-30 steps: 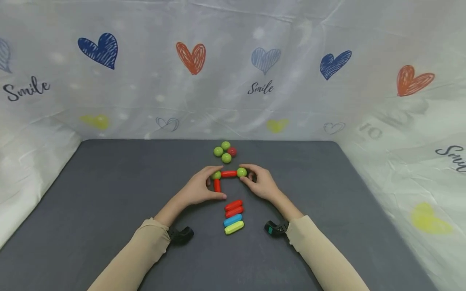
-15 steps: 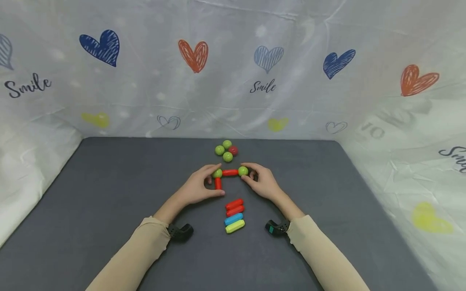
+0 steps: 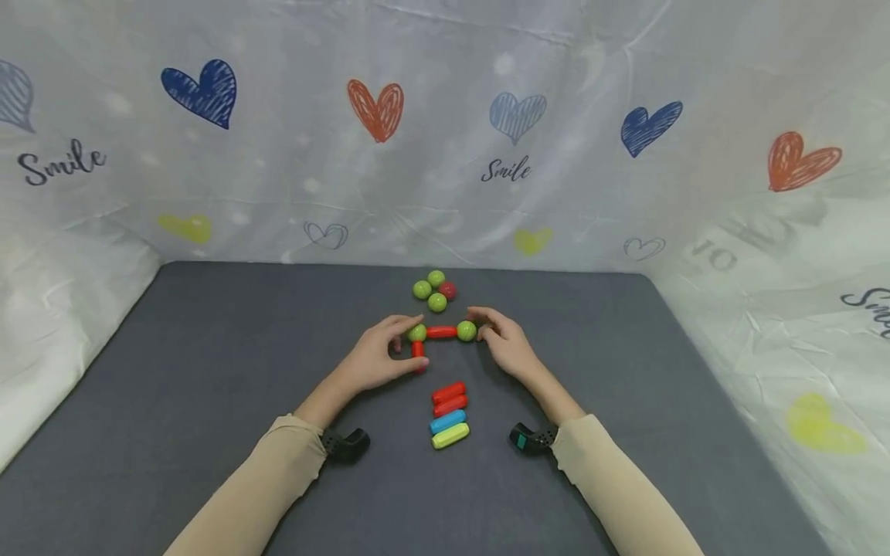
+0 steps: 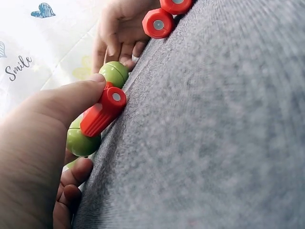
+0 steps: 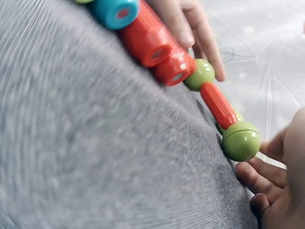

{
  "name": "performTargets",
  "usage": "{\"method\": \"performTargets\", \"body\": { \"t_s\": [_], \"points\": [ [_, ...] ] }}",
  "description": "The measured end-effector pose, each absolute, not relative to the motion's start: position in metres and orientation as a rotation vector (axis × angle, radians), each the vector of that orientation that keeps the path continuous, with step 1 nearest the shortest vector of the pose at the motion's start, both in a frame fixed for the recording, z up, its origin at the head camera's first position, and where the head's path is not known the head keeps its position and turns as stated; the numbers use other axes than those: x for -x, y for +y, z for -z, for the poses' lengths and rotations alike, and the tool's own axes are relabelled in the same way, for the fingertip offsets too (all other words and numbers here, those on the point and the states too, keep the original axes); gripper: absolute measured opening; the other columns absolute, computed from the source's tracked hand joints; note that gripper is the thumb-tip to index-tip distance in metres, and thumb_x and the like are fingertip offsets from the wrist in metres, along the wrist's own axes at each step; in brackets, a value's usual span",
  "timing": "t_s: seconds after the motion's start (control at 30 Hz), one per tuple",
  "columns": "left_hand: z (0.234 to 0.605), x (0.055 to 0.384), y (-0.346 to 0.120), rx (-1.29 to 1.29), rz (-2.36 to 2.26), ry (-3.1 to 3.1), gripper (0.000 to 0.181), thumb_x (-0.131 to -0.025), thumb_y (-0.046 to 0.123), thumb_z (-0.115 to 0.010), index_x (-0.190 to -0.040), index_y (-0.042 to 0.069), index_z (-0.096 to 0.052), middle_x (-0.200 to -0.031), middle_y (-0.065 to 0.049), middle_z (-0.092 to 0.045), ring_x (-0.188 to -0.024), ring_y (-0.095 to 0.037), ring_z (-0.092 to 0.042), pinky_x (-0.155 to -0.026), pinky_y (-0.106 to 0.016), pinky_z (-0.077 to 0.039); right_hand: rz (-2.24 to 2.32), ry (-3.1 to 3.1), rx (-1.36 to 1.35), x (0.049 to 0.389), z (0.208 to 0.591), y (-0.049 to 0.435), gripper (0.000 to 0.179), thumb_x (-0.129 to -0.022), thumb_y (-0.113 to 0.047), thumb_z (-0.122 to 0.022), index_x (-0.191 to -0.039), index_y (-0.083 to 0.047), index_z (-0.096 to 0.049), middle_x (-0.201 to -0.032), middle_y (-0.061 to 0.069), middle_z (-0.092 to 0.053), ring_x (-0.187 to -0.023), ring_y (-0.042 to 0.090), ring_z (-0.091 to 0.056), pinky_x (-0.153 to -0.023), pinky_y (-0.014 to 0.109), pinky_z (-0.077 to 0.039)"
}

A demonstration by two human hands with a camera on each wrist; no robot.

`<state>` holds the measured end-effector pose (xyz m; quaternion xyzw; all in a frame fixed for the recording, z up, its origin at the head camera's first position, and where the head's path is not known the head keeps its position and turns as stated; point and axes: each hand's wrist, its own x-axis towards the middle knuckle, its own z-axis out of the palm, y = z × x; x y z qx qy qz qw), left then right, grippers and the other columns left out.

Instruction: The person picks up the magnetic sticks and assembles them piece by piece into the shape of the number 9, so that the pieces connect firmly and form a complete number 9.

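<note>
My left hand point(image 3: 378, 357) bends round a green ball point(image 3: 417, 333) and the red magnetic rod point(image 3: 419, 351) joined to its near side. Its thumb lies over the rod, and the index finger reaches behind the ball. From that ball a second red rod point(image 3: 441, 332) runs right to another green ball point(image 3: 467, 331), forming a corner shape. My right hand point(image 3: 506, 344) is just right of this ball, fingers loosely bent and holding nothing. In the right wrist view, its fingertips point(image 5: 248, 171) are close beside the green ball point(image 5: 241, 141).
Several loose balls, green ones point(image 3: 422, 289) and a red one point(image 3: 447, 290), cluster behind the shape. Nearer on the dark cloth point(image 3: 278, 347) lie two red rods point(image 3: 450, 405), a blue rod point(image 3: 448, 422) and a yellow rod point(image 3: 450, 436). A white printed curtain point(image 3: 431, 185) hangs behind.
My right hand has let go of the right green ball and moved slightly right. My left thumb has come in from beside the near rod's end to lie over it.
</note>
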<state>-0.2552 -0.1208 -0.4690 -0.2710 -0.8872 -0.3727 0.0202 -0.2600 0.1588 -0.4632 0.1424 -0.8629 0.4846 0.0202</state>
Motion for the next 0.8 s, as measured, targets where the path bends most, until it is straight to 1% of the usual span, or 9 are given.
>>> {"method": "performTargets", "body": {
  "t_s": [0.03,0.1,0.23,0.3,0.43,0.53,0.67,0.73,0.8],
  "points": [
    [0.468,0.255,-0.12,0.838,1.165,-2.752,0.077,-0.091,0.036,-0.087,-0.157,0.011,-0.055,-0.143,-0.012,-0.061,-0.084,-0.014,-0.052,-0.074,-0.034,-0.047,-1.517,-2.655,-0.42,0.261,0.462,0.158,0.039,-0.11,-0.007,-0.051,-0.146,-0.004,-0.062,-0.137,0.015,-0.069,-0.103,0.027,-0.067,-0.087,0.038,-0.05],
    [0.468,0.254,-0.12,0.838,1.179,-2.748,0.077,-0.091,0.035,-0.087,-0.156,0.011,-0.055,-0.143,-0.012,-0.061,-0.084,-0.015,-0.052,-0.074,-0.034,-0.047,-1.533,-2.6,-0.394,0.265,0.457,0.156,0.036,-0.107,-0.009,-0.061,-0.142,-0.003,-0.066,-0.135,0.015,-0.07,-0.107,0.029,-0.067,-0.086,0.036,-0.051],
    [0.466,0.253,-0.12,0.829,1.192,-2.736,0.077,-0.09,0.034,-0.088,-0.156,0.01,-0.055,-0.142,-0.012,-0.061,-0.083,-0.015,-0.052,-0.074,-0.034,-0.047,-1.5,-2.51,-0.383,0.278,0.447,0.149,0.034,-0.103,-0.017,-0.073,-0.135,-0.004,-0.072,-0.126,0.012,-0.076,-0.097,0.025,-0.065,-0.076,0.028,-0.048],
    [0.467,0.254,-0.119,0.831,1.185,-2.739,0.077,-0.091,0.034,-0.087,-0.156,0.01,-0.055,-0.141,-0.012,-0.062,-0.083,-0.015,-0.052,-0.073,-0.033,-0.047,-1.489,-2.505,-0.397,0.286,0.443,0.145,0.036,-0.101,-0.02,-0.076,-0.134,-0.006,-0.073,-0.125,0.01,-0.076,-0.092,0.023,-0.064,-0.073,0.028,-0.047],
    [0.468,0.255,-0.12,0.832,1.171,-2.759,0.077,-0.092,0.036,-0.086,-0.157,0.011,-0.054,-0.141,-0.012,-0.061,-0.083,-0.014,-0.052,-0.072,-0.033,-0.046,-1.432,-2.582,-0.446,0.298,0.438,0.134,0.039,-0.099,-0.024,-0.079,-0.135,-0.011,-0.074,-0.128,0.007,-0.075,-0.092,0.023,-0.061,-0.078,0.034,-0.048],
    [0.468,0.254,-0.12,0.825,1.175,-2.77,0.078,-0.092,0.036,-0.086,-0.158,0.012,-0.053,-0.141,-0.011,-0.061,-0.083,-0.015,-0.051,-0.072,-0.032,-0.046,-1.395,-2.635,-0.486,0.306,0.437,0.125,0.041,-0.096,-0.024,-0.082,-0.134,-0.011,-0.074,-0.126,0.007,-0.076,-0.094,0.025,-0.061,-0.081,0.039,-0.048],
    [0.469,0.254,-0.119,0.824,1.181,-2.773,0.078,-0.092,0.036,-0.086,-0.158,0.013,-0.053,-0.14,-0.01,-0.061,-0.083,-0.014,-0.051,-0.071,-0.032,-0.045,-1.312,-2.679,-0.536,0.314,0.437,0.115,0.042,-0.095,-0.021,-0.084,-0.133,-0.009,-0.075,-0.123,0.008,-0.077,-0.097,0.026,-0.065,-0.083,0.039,-0.05],
    [0.469,0.254,-0.12,0.824,1.183,-2.772,0.078,-0.092,0.037,-0.086,-0.158,0.013,-0.053,-0.14,-0.01,-0.061,-0.083,-0.013,-0.051,-0.071,-0.032,-0.046,-1.236,-2.704,-0.557,0.317,0.437,0.112,0.041,-0.094,-0.02,-0.084,-0.133,-0.009,-0.075,-0.122,0.008,-0.078,-0.095,0.024,-0.066,-0.082,0.038,-0.051],
    [0.469,0.255,-0.12,0.823,1.189,-2.768,0.077,-0.092,0.037,-0.086,-0.158,0.013,-0.053,-0.141,-0.01,-0.061,-0.083,-0.013,-0.051,-0.071,-0.032,-0.046,-1.167,-2.724,-0.578,0.319,0.437,0.108,0.041,-0.094,-0.019,-0.084,-0.132,-0.008,-0.075,-0.12,0.009,-0.078,-0.09,0.023,-0.064,-0.078,0.037,-0.05]
  ]
}}
